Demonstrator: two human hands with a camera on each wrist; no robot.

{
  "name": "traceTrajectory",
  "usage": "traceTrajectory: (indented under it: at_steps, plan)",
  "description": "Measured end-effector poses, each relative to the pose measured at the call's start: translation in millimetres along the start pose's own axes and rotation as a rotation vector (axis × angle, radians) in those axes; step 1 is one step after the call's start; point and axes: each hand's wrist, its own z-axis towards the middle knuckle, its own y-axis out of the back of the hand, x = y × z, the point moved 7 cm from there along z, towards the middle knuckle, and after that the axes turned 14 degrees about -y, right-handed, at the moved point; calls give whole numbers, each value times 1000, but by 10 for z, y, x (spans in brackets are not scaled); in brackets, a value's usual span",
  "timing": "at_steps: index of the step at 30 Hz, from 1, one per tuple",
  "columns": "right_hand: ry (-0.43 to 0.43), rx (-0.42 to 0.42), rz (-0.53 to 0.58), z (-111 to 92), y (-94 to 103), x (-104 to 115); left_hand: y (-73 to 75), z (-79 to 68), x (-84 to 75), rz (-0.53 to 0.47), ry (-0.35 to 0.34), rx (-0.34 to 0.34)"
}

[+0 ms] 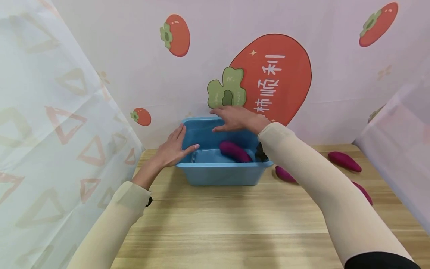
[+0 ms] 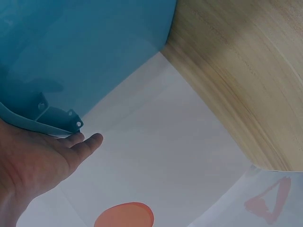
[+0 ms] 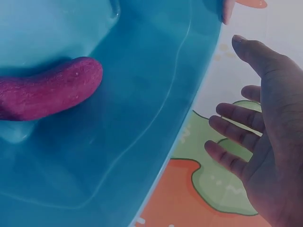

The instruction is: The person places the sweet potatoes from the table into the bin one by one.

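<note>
A light blue plastic basin (image 1: 221,175) stands on the table against the back wall. Inside it lies one curved purple sweet potato (image 1: 235,151), seen up close in the right wrist view (image 3: 52,90). My left hand (image 1: 169,151) rests along the basin's left rim, fingers straight and thumb spread; the left wrist view has its fingertips just below the rim. Over the basin's back edge reaches my right hand (image 1: 235,118), fingers apart and nothing in them. In the right wrist view the palm and relaxed fingers (image 3: 234,135) are beside the rim.
Right of the basin, purple sweet potatoes lie on the wooden table (image 1: 208,216): one (image 1: 344,161) at the back, another (image 1: 284,174) and a third (image 1: 363,192) partly behind my right sleeve. White printed cloth (image 1: 100,56) walls the table at the back and both sides.
</note>
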Motion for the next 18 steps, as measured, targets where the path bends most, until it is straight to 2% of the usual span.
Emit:
traceTrajectory:
  at_steps: [18]
  plan:
    - [-12, -6, -16, -178, 74, -90, -14, 10, 17, -3, 1, -1]
